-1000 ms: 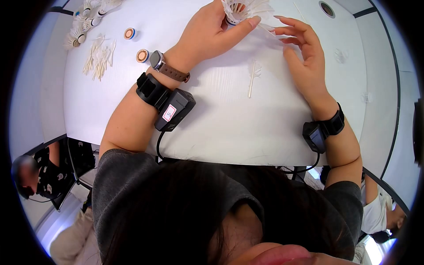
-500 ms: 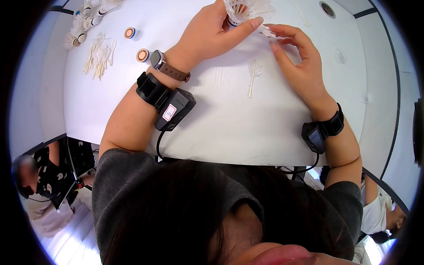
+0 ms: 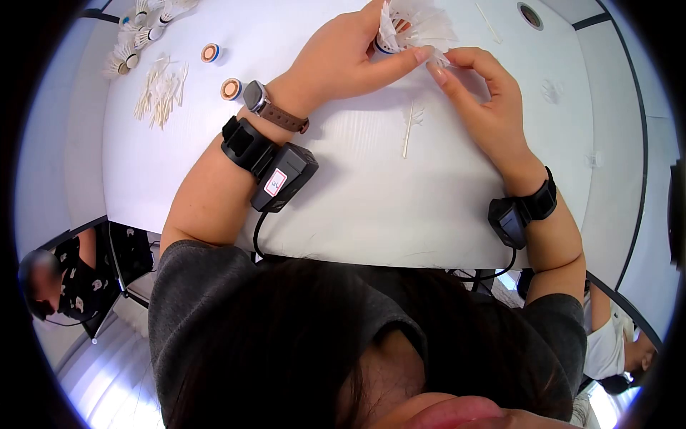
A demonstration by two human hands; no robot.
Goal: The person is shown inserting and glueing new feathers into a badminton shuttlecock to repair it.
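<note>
i see the left hand [image 3: 357, 61] curled around a white shuttlecock [image 3: 423, 30] at the top of my view, while the right hand [image 3: 487, 93] pinches narrowly at its feathered edge. on my white table [image 3: 379, 207], 1 loose feather [image 3: 409, 132] lies nearer me, 2 round cork pieces [image 3: 211, 53] sit left of the hands, and thin quills [image 3: 161, 93] are heaped farther left, near more shuttlecocks [image 3: 126, 54]

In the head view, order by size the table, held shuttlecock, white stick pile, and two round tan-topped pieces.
1. Table
2. Held shuttlecock and white stick pile: too close to rank
3. Upper round piece and lower round piece: look alike
</note>
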